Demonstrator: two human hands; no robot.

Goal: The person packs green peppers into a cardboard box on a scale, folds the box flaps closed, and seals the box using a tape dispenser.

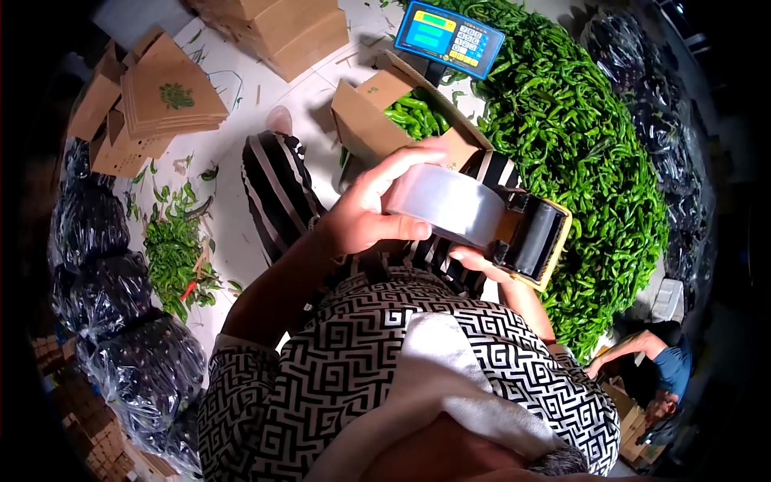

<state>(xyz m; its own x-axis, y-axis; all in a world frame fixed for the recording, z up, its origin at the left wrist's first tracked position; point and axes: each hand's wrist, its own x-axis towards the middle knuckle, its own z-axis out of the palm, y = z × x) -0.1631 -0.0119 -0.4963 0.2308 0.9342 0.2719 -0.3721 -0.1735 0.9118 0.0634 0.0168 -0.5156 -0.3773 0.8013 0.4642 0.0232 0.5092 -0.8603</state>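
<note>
The left hand is closed on the fat tape roll, and the right hand holds the tape holder from below, in front of the belly. To do this well, keep both clear of the huge pepper pile and the open box, hold the roll straight, and keep fingertips off any sharp bits.

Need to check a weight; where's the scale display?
Head view, top, right of centre: the scale display stands just beyond the open box, beside the pepper heap.
</note>
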